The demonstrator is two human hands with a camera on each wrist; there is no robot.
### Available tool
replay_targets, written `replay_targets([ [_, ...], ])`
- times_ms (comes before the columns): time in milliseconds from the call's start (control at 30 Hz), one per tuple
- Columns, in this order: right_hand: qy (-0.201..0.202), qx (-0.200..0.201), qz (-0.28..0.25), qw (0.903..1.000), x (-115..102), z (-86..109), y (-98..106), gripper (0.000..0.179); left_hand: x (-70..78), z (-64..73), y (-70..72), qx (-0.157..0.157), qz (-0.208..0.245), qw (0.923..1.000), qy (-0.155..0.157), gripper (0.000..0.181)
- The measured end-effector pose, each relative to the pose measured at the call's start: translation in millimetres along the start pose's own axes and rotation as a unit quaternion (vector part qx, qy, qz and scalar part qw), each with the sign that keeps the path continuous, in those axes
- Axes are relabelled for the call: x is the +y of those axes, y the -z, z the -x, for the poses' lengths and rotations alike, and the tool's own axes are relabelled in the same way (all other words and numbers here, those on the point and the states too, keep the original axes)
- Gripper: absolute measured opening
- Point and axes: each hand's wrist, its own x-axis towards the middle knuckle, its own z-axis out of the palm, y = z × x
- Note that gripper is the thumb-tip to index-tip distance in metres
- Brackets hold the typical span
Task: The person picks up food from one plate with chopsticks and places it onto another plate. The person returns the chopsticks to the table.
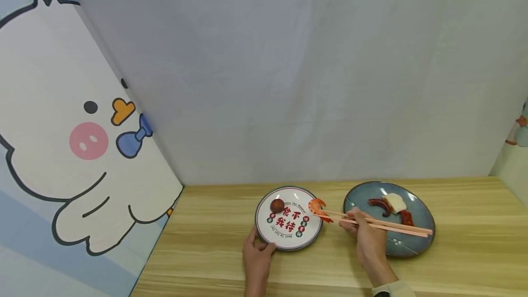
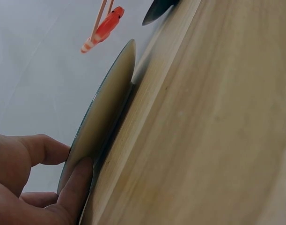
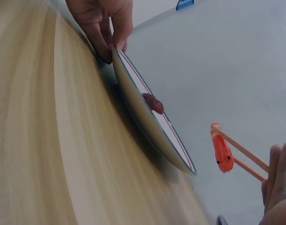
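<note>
In the head view my left hand (image 1: 257,260) holds the near left rim of a white plate (image 1: 294,240) with red lettering. The left wrist view shows its fingers (image 2: 76,183) and thumb around the edge. A round brown meatball-like piece (image 1: 277,206) lies on this plate. My right hand (image 1: 371,244) grips a pair of light wooden chopsticks (image 1: 406,229). Pinched between their tips is an orange-red toy shrimp (image 1: 316,206), held in the air over the plate's right side. Both wrist views show the shrimp (image 3: 221,149) raised off the plate.
To the right stands a dark blue plate (image 1: 406,247), partly behind my right hand. On it lie a curled dark red tentacle-like piece (image 1: 380,205), a pale piece (image 1: 394,202) and a red-brown chunk (image 1: 406,217). A grey curtain (image 1: 288,81) borders the wooden table (image 1: 198,242).
</note>
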Motion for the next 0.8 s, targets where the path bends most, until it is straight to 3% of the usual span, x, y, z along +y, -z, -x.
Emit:
replay_targets([
  [433,0.004,0.007,-0.046,0.9989,-2,-6.9,7,0.031,-1.3,-2.6,-1.3,0.002,0.000,0.9999,-0.010,0.084],
  [800,0.022,0.016,-0.069,0.9972,-4,-9.1,12,0.039,-2.4,-2.2,-1.3,0.003,-0.009,1.0000,0.000,0.084],
])
